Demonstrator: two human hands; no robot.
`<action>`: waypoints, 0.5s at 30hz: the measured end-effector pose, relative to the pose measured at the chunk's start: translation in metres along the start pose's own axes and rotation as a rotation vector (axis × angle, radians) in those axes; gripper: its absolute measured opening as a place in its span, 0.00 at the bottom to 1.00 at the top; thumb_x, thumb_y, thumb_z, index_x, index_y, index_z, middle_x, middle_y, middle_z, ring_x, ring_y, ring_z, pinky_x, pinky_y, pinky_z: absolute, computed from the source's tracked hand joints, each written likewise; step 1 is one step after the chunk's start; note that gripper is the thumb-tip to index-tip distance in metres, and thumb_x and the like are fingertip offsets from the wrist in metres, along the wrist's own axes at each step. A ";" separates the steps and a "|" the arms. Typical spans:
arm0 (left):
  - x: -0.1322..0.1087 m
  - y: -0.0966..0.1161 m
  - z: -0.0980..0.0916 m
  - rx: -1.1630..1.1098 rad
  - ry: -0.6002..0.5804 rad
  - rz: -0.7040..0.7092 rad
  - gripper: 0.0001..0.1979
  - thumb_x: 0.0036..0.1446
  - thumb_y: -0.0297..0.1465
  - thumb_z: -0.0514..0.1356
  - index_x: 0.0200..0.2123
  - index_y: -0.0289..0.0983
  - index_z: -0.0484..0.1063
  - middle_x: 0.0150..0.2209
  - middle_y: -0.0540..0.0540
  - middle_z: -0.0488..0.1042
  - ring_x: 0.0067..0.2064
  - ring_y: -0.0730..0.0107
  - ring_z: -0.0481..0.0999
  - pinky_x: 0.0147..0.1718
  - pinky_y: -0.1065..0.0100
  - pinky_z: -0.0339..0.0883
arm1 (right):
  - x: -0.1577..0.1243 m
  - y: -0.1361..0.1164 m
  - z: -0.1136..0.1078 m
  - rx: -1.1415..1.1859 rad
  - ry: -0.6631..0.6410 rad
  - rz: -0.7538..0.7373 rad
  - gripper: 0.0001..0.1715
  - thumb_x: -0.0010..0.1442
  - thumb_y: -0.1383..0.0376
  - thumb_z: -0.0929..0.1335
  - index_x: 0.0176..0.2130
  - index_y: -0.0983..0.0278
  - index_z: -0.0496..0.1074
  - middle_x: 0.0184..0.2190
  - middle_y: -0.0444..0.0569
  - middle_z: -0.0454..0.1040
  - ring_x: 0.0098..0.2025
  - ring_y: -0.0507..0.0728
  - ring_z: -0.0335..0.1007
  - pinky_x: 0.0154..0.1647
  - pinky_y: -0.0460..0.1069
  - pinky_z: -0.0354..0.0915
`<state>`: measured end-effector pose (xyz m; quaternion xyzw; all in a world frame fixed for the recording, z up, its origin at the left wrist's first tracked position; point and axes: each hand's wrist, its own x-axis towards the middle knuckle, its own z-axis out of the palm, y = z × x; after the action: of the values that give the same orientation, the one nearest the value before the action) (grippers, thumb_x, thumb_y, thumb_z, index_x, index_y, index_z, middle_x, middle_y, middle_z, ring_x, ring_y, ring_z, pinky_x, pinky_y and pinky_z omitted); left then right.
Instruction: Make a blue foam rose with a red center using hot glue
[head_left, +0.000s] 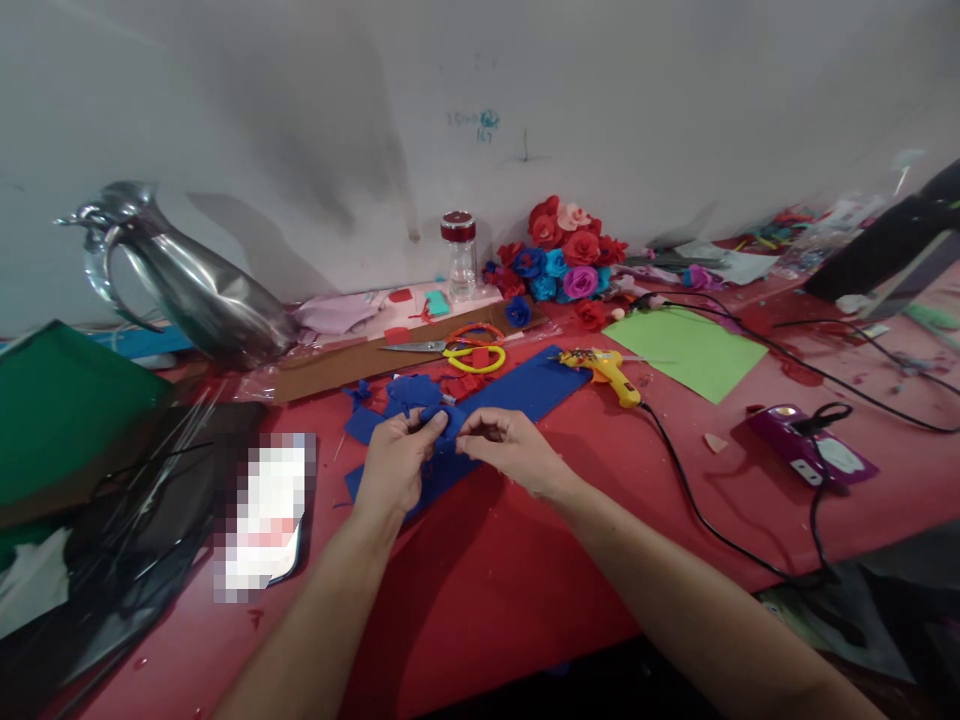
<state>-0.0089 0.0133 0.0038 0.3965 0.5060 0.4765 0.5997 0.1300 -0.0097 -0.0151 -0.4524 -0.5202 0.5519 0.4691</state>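
Observation:
My left hand is closed, pinching a small folded blue craft piece, foam or crepe paper by its look, between thumb and fingers. From the other side, the curled fingertips of my right hand grip the edge of that same piece. Below both hands lies a long blue sheet, running up to the right. More cut blue pieces are heaped just beyond my left hand. A yellow glue gun rests across the sheet's far end, and yellow-handled scissors lie beyond the pieces.
At the back stand a glass jar and a bunch of paper roses. A metal jug leans at left, above a phone. To the right are a green sheet, a purple power strip and black cords.

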 end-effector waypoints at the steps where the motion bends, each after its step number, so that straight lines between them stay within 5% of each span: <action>1: 0.000 0.000 0.000 0.000 0.000 0.000 0.19 0.32 0.36 0.72 0.20 0.35 0.65 0.15 0.58 0.58 0.17 0.83 0.52 0.18 0.73 0.43 | 0.000 0.000 0.001 -0.001 0.005 0.003 0.06 0.48 0.62 0.69 0.25 0.63 0.71 0.23 0.42 0.70 0.26 0.50 0.62 0.31 0.47 0.59; 15: 0.000 -0.001 0.000 0.000 -0.010 -0.002 0.18 0.33 0.36 0.71 0.20 0.35 0.65 0.15 0.58 0.59 0.17 0.84 0.51 0.17 0.73 0.43 | 0.001 0.001 0.000 -0.009 0.026 0.017 0.02 0.48 0.66 0.67 0.24 0.62 0.70 0.24 0.41 0.72 0.27 0.50 0.65 0.32 0.46 0.61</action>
<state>-0.0084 0.0126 0.0028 0.3986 0.5033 0.4740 0.6027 0.1294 -0.0090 -0.0157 -0.4661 -0.5128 0.5475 0.4690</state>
